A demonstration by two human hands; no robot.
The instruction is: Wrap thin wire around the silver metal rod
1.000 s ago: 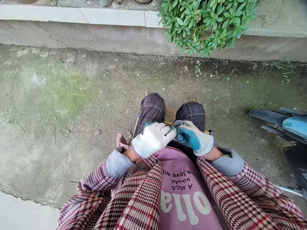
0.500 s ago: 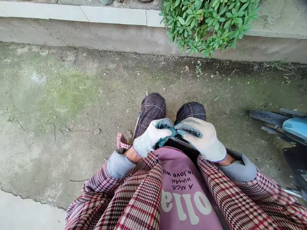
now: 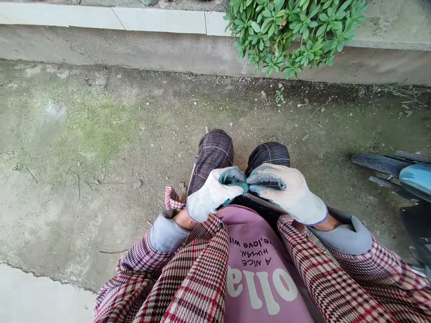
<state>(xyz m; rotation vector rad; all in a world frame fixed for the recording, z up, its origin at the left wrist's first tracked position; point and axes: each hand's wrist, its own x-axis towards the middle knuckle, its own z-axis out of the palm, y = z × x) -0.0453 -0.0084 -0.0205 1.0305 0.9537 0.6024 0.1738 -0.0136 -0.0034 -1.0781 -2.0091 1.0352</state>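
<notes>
My left hand [image 3: 218,190], in a white knit glove with green coated fingers, is closed in a pinch over my lap. My right hand [image 3: 284,190], gloved the same way, also pinches, thumb against fingers. The fingertips of both hands meet just above the gap between my knees. Whatever sits between them is hidden or too small to name. Below the right hand a dark, shiny edge of some object [image 3: 261,200] shows across my lap; most of it is covered by the hands and clothing.
My knees in dark checked trousers [image 3: 215,150] are just beyond the hands. A leafy green bush [image 3: 296,33] overhangs a low wall [image 3: 151,49] ahead. To the right stands a wheeled thing with a light blue part [image 3: 415,177]. Bare, mossy ground [image 3: 101,125] lies around.
My right hand has shifted slightly to the right and its wrist has turned outward a little. The left hand stays almost in place. Fingertips remain together.
</notes>
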